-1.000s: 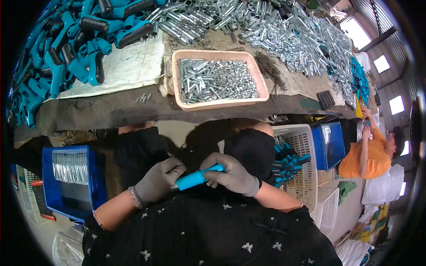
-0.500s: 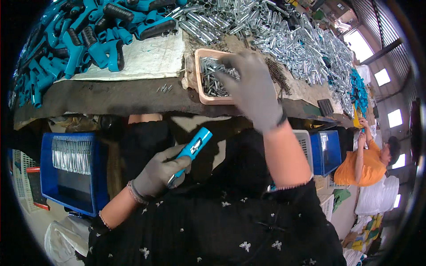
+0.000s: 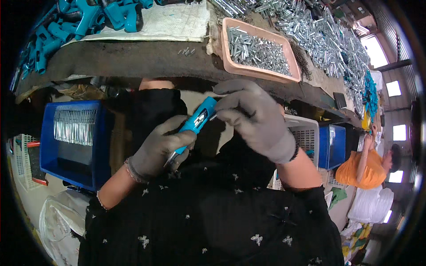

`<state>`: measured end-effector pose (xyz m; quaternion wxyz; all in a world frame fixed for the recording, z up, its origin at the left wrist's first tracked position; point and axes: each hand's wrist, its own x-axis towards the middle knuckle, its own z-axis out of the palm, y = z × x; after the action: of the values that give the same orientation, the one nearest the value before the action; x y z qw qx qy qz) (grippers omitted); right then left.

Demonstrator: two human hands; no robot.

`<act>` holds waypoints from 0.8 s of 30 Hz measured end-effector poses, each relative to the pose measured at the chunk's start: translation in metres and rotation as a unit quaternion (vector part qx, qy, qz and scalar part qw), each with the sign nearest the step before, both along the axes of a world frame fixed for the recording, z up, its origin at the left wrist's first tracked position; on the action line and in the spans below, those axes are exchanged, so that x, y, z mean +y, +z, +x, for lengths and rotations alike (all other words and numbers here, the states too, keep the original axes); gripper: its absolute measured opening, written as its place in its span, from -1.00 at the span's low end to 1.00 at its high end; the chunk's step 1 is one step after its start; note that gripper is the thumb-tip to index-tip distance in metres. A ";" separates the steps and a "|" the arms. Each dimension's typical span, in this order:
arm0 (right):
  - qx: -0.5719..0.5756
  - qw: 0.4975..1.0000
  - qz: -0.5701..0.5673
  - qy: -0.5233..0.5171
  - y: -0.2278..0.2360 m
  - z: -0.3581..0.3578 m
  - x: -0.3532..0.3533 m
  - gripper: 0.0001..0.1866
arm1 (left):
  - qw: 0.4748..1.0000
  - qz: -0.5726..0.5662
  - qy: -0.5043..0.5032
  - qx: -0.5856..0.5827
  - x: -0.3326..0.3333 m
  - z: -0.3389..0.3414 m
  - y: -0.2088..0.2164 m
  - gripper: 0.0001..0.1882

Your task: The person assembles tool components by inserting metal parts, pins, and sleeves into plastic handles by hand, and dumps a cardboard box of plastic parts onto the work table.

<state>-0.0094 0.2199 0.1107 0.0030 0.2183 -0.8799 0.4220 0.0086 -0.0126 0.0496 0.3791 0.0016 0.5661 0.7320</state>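
since half a second ago the right hand (image 3: 255, 122) came back from the pink tray (image 3: 230, 66) of small metal pins on the desk (image 3: 133, 60) and now meets the blue handle (image 3: 197, 122) again, low in front of the body. its fingers are pinched together at the upper end of the handle; a small pin between them i cannot see surely. the left hand (image 3: 157, 148) is closed around the lower part of the handle and holds it slanted, top end to the right. the handle is bright blue plastic, with a silver metal part showing in an opening on its side. i judge the pin is fetched, but fitting it in is not finished.
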 end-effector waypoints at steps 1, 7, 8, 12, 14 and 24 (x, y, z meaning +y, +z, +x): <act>0.027 1.000 -0.013 -0.002 -0.013 0.004 -0.001 -0.89 | 0.998 -0.019 -0.003 0.053 0.002 0.001 -0.002 -0.61; 0.100 0.995 0.008 -0.001 -0.043 0.009 -0.002 -0.90 | 0.999 -0.005 -0.038 -0.035 0.005 0.001 0.007 -0.83; 0.137 0.990 0.041 0.014 -0.043 0.008 -0.003 -0.89 | 0.999 -0.005 -0.037 -0.035 0.004 0.003 0.003 -0.83; 0.228 0.968 0.100 0.024 -0.040 0.009 -0.008 -0.85 | 0.987 -0.046 -0.066 0.138 0.007 0.007 -0.016 -0.73; 0.300 0.936 0.152 0.103 -0.042 0.010 -0.007 -0.82 | 0.987 -0.041 -0.068 0.141 0.009 0.004 -0.012 -0.66; -0.137 0.984 -0.070 0.092 -0.044 0.022 0.015 -0.72 | 0.994 0.022 -0.108 0.000 0.016 0.009 -0.003 -0.66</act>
<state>0.0122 0.2352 0.0662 -0.1409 0.2378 -0.8165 0.5069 0.0181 0.0029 0.0470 0.4555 0.0710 0.5465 0.6992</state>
